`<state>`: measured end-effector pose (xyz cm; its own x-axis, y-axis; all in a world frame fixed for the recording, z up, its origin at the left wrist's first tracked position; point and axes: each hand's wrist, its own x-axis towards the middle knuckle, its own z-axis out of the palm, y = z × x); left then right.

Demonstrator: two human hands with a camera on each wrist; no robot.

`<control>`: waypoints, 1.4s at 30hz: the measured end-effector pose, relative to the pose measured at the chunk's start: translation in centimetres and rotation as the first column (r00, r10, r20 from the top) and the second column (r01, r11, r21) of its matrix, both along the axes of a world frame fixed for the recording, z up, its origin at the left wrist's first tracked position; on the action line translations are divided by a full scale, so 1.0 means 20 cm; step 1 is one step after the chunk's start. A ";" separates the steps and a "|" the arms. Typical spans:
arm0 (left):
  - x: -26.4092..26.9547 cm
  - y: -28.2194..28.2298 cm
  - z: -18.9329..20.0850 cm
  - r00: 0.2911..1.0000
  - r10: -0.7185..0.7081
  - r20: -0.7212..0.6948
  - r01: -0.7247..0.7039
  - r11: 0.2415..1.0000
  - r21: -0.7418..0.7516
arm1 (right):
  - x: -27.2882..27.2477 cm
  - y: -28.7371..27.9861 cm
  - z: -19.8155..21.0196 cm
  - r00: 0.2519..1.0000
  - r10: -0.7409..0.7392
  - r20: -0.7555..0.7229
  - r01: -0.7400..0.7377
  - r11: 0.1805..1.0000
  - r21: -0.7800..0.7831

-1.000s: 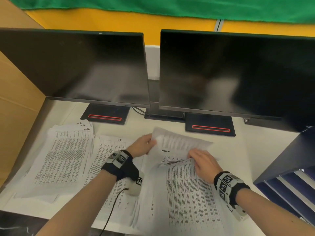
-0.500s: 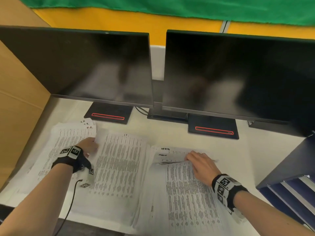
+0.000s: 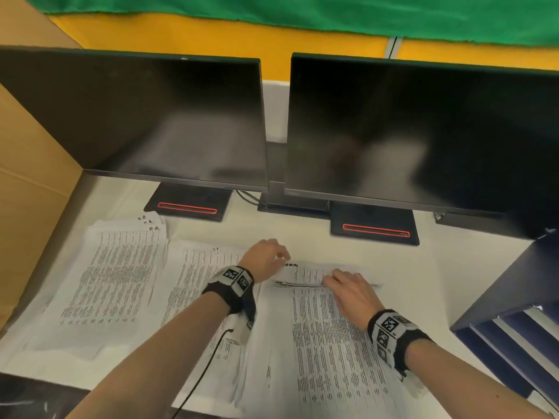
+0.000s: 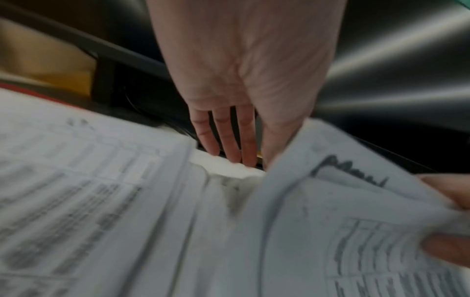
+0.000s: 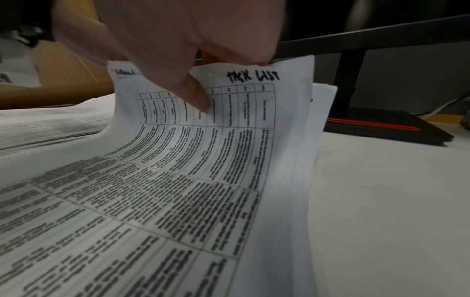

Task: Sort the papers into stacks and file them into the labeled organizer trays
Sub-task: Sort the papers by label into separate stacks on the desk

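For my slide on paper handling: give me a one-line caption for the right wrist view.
Right hand lifts the top edge of a sheet marked "TASK LIST" off its stack.

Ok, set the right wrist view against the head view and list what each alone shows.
Right wrist only: handwritten "TASK LIST" heading on the lifted white printed sheet, which the right hand holds bent up by its top edge. Head only: two dark monitors, the navy organizer trays, the left hand, two further paper stacks. Both: right hand, right-hand stack, a red-striped monitor base.
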<state>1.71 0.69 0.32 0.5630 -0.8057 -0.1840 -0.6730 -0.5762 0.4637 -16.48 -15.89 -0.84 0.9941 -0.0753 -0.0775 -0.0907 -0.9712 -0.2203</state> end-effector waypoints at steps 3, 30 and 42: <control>-0.02 -0.07 -0.02 0.985 -0.127 0.113 0.114 0.987 0.116 | -0.01 0.02 0.01 1.000 -0.028 -0.004 0.028 1.000 -0.012; -0.12 0.08 -0.04 0.903 -0.379 0.202 0.370 0.925 0.081 | 0.00 0.02 -0.09 0.992 -0.037 0.119 0.051 0.992 -0.113; -0.01 0.06 -0.07 0.999 0.030 -0.031 -0.026 0.990 0.137 | -0.04 0.02 -0.05 0.991 0.050 0.128 -0.046 0.998 -0.030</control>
<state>1.44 1.90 -1.01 0.5769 -0.7559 -0.3096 -0.6415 -0.6539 0.4011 -17.27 -15.49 -1.80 0.9982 -0.0277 0.0529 -0.0165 -0.9795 -0.2007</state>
